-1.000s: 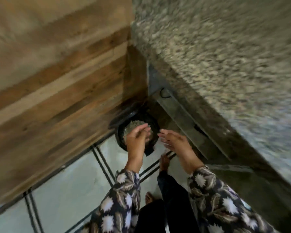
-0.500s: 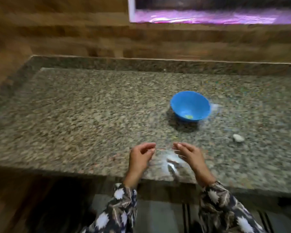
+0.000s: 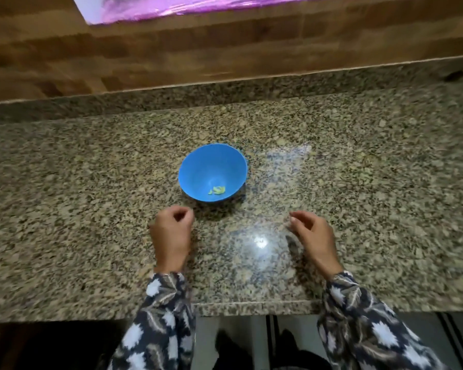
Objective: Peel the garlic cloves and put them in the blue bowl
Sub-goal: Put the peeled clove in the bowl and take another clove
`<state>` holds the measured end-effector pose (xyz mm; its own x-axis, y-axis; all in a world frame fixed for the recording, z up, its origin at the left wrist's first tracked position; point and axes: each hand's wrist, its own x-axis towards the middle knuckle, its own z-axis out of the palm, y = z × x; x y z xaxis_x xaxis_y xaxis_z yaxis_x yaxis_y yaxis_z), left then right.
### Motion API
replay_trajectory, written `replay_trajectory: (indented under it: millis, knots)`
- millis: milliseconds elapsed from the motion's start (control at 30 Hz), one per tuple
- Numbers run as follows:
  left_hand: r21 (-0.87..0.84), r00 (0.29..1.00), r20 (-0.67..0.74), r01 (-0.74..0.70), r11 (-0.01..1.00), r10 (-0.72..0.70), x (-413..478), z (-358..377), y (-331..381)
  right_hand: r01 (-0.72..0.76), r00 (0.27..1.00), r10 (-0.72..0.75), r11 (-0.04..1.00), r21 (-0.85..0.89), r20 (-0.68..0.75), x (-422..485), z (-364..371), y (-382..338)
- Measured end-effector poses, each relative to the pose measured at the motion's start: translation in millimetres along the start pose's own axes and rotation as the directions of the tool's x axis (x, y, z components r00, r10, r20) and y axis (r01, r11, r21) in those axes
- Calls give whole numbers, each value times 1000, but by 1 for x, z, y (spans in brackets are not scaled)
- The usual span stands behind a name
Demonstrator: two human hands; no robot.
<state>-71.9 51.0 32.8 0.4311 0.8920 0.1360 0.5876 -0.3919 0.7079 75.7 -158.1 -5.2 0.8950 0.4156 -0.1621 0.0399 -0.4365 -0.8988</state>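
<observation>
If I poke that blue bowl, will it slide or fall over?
It would probably slide: the blue bowl looks like thin plastic, nearly empty, and the granite counter is shiny. Its narrow base and wide rim suggest a poke near the top might tip it.
</observation>
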Motion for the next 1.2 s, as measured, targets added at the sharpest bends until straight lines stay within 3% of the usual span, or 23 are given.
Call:
replay_trajectory:
  millis: [67, 133, 267, 367, 467, 533, 600, 667, 733, 800, 867, 1000, 1100, 1200]
  knots:
    - [-60, 996, 18, -81, 995, 83, 25, 1, 26, 54, 997, -57, 997, -62, -43, 3, -2, 0]
    - [9, 981, 172, -96, 995, 93, 53, 15, 46, 102, 991, -111, 988, -119, -71, 4, -3, -1]
    - [309, 891, 452, -110, 945, -44, 88, 58, 51, 139, 986, -159, 952, -273, -55, 5, -3, 6]
    - [354, 852, 519, -134, 926, -75, 93, 68, 49, 114, 993, -119, 942, -317, 4, 6, -6, 14]
    - [217, 931, 355, -170, 961, 85, 86, 57, 52, 114, 992, -124, 935, -335, -9, 5, -5, 17]
    - [14, 951, 200, -244, 970, 236, 63, 45, 61, 113, 992, -124, 937, -331, -13, 5, -3, 14]
    - [-208, 921, 241, -260, 943, 307, 30, 43, 69, 98, 994, -105, 948, -301, -7, 4, 1, 11]
    - [-332, 856, 428, -150, 931, 291, -5, 56, 69, 59, 998, -66, 972, -227, -22, 1, 8, 9]
    - [-349, 804, 573, 62, 935, 161, -29, 73, 63, -18, 998, 13, 997, -71, -69, -5, 17, 7]
    - [-375, 743, 669, 348, 859, -9, -40, 86, 53, -98, 988, 112, 986, 135, -102, -12, 25, 5]
    - [-376, 672, 734, 521, 767, -96, -46, 89, 45, -142, 983, 171, 945, 296, -72, -16, 30, 2]
    - [-365, 599, 794, 611, 702, -109, -47, 87, 34, -208, 971, 239, 845, 492, 1, -22, 36, -4]
    - [-391, 585, 806, 646, 656, -96, -46, 85, 31, -303, 938, 331, 641, 705, 101, -26, 37, -5]
    - [-464, 608, 792, 652, 600, -48, -47, 84, 28, -340, 916, 363, 476, 811, 171, -27, 36, -6]
